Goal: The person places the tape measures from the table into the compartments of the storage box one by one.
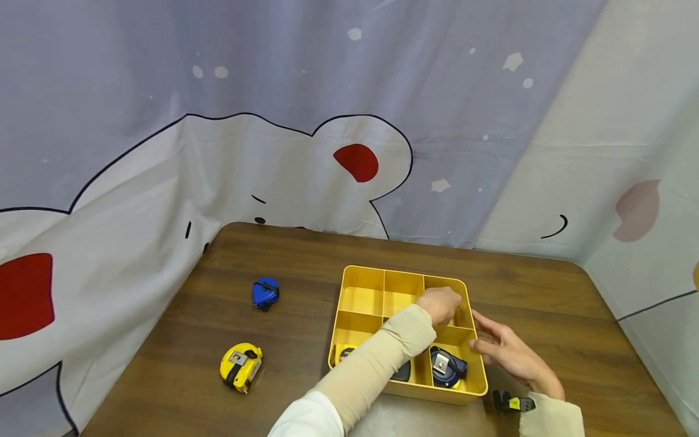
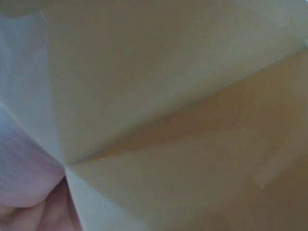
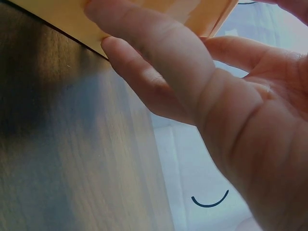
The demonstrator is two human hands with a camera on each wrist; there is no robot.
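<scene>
A yellow divided tray (image 1: 480,382) stands on the brown table. My left hand (image 1: 443,306) reaches into its far right compartment, fingers bent downward; whatever is under them is hidden. In the left wrist view I see only the pale tray walls (image 2: 168,96) up close and a bit of a finger (image 2: 43,216). My right hand (image 1: 483,337) lies flat against the tray's right outer wall with fingers straight (image 3: 144,53), touching the tray (image 3: 72,19). A blue tape measure (image 1: 445,367) lies in the near right compartment.
A dark tape measure (image 1: 403,372) and a yellow one (image 1: 344,353) lie in the other near compartments, partly under my sleeve. On the table to the left are a blue tape measure (image 1: 265,292) and a yellow tape measure (image 1: 241,365). Printed cloth hangs behind.
</scene>
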